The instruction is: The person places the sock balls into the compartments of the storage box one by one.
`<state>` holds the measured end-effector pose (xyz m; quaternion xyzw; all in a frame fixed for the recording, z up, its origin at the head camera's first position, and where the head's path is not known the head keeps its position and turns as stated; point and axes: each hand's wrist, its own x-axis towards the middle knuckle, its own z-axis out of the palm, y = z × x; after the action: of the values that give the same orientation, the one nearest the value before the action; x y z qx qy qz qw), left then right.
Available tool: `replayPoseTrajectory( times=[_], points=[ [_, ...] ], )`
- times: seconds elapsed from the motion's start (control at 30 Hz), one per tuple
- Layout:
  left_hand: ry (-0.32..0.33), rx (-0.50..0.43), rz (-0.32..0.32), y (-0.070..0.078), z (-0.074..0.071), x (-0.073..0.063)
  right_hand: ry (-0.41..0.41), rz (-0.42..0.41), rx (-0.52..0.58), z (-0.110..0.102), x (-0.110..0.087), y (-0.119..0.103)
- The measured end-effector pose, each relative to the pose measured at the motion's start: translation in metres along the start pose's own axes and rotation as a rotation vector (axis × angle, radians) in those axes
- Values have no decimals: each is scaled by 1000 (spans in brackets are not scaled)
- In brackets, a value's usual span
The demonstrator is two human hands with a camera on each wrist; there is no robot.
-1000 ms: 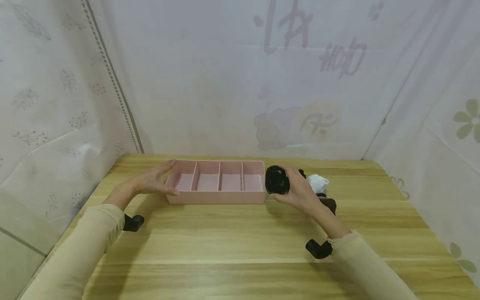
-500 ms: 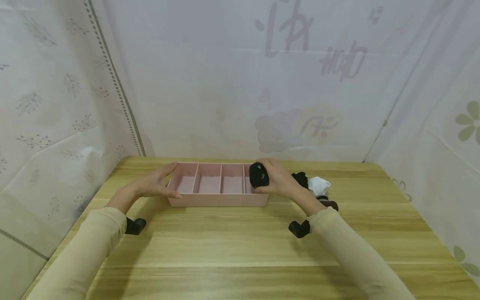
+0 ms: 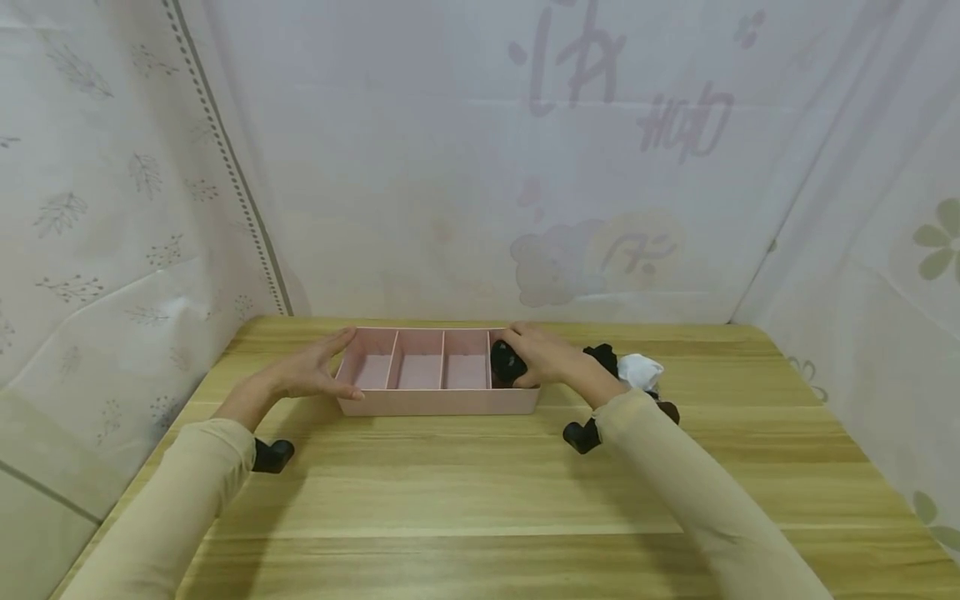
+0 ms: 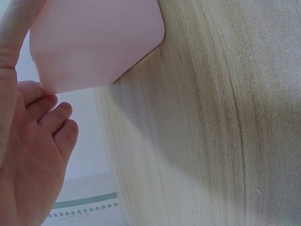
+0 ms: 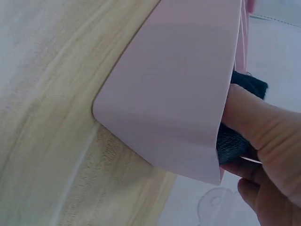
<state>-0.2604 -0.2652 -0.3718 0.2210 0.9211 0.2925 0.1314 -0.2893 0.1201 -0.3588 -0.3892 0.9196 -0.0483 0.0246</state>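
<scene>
A pink divided box (image 3: 438, 403) stands near the back of the table, its several compartments side by side. My left hand (image 3: 311, 371) spans its left end, thumb at the front rim and fingertips at the rear corner; the left wrist view shows those fingers (image 4: 61, 117) against the rim. With thumb and fingers my right hand (image 3: 543, 354) grips a rolled-up black cloth (image 3: 507, 362), which is partly down inside the rightmost compartment. In the right wrist view the dark, knit-looking cloth (image 5: 230, 145) sits behind the box's end wall, partly hidden by thumb and wall.
Right of the box lie another black cloth bundle (image 3: 602, 357), a white cloth bundle (image 3: 640, 371) and a dark brown one (image 3: 667, 411), partly covered by the right sleeve. A patterned white curtain (image 3: 405, 208) rises behind the wooden table (image 3: 420, 500).
My right hand has carried the black cloth leftward from beside the box, then down into the rightmost compartment. The left hand keeps its place at the box's left end.
</scene>
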Motion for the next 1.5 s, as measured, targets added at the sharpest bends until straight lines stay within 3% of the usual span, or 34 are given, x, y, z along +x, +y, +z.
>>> replayPoseTrajectory(
  times=[0.23, 0.4, 0.73, 0.97, 1.27, 1.5],
  points=[
    [1, 9, -6, -1, 2, 1, -163, -3, -152, -4, 7, -7],
    [5, -1, 2, -2, 3, 2, -151, -55, -233, 0, 7, -5],
    [9, -21, 5, 0, 4, 2, -170, -48, -195, 1, 4, -4],
    [12, -28, 6, 0, 4, 1, -109, -42, -81, 3, -3, 0],
    [11, -57, 4, -3, 4, 0, 16, 53, 248, -4, -32, 6],
    [8, -47, 21, -1, 1, -2, 184, 67, 214, -8, -77, 24]
  ],
)
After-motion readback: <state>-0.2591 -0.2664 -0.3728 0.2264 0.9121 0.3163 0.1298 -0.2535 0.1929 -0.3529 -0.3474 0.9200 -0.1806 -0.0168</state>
